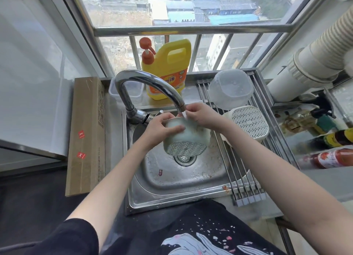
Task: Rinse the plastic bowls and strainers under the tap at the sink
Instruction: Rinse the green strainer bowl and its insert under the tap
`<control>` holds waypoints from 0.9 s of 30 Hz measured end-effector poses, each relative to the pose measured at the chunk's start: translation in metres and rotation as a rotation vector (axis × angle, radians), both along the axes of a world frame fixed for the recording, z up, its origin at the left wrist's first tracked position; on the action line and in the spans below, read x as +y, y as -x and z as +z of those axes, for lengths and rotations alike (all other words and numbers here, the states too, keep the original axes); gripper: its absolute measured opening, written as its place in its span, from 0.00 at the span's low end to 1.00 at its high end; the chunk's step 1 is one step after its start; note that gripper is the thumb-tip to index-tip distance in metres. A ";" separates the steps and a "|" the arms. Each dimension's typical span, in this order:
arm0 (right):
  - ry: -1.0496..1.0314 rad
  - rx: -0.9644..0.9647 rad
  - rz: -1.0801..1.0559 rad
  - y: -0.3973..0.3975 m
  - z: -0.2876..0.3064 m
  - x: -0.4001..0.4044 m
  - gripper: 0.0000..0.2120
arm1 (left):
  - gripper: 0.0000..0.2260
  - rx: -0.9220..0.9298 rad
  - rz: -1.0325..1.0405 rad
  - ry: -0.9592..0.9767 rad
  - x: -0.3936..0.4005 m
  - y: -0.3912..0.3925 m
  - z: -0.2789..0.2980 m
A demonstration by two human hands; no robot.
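- Nearest the camera: dark printed shirt [206,235] at the bottom edge; two bare forearms reach forward over the steel sink [172,187].
- Sink basin wet; round drain strainer [184,159] in its floor, partly hidden behind the held item. Small red sticker on the basin floor left of the drain.
- Held over the basin, just above the drain: a pale plastic strainer basket [184,140], tipped so its perforated base faces the camera.
- Left hand [162,129] grips the strainer basket's left wall, fingers curled across its side, thumb on top.
- Right hand [200,115] holds the far right rim, fingers bent narrow and pinched at the rim directly under the tap outlet; the fingertips crowd the spout mouth.
- Tap [150,86], curved chrome, arches from its base at the sink's back left to end just above the right hand. A thin stream seems to fall there; hard to tell behind the fingers.
- Left of the sink: a long flat cardboard box [87,136] lying along the counter edge, red labels on it.
- Right of the sink: a roll-up rod drying rack [242,176] covers the counter. On it, a white strainer [250,122] upside down, mesh up; behind it and touching, a clear plastic bowl [230,89] tilted on its side.
- Further right: sauce bottles [332,157] lying on a shelf.
- Back ledge: yellow detergent jug [168,71] with orange pump, a clear container [133,91] beside it behind the tap neck.
- Farthest: window bars [191,29], ribbed duct hose [324,50] upper right.
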State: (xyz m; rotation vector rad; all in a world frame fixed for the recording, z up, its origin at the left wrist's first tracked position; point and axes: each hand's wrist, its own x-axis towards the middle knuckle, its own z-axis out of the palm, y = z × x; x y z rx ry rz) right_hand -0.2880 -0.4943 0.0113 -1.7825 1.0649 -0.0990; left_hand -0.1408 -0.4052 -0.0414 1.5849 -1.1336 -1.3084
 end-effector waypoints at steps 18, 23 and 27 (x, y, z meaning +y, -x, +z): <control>0.342 0.079 -0.055 0.034 -0.058 0.067 0.24 | 0.10 0.503 0.081 -0.112 0.052 0.010 -0.032; 0.729 0.223 0.259 0.037 -0.067 0.091 0.26 | 0.10 0.510 0.155 -0.080 0.054 0.016 -0.025; 0.823 0.336 0.330 0.050 -0.073 0.083 0.28 | 0.11 0.517 0.140 -0.106 0.057 0.016 -0.027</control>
